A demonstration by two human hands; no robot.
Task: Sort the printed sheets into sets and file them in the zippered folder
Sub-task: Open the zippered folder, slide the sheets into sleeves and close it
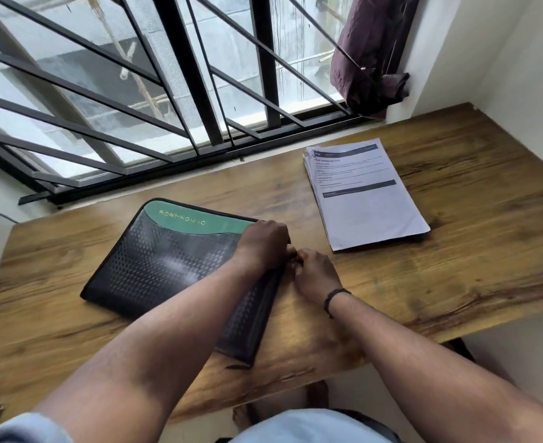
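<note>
Folder (168, 260) lies near the table's (455, 266) front-left edge, apparently unopened. Left hand (263, 244) curls over its right edge; right hand (315, 273) seems to pinch the zip there. Sheets (366, 196) stacked back-right, unsorted. Likely step: unzipping. Next: draw the zip round.

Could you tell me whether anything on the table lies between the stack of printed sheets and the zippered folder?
Nothing visible does: bare wooden table separates the printed sheets from the zippered folder. The left hand and right hand are at the folder's right edge, and it appears closed.
</note>
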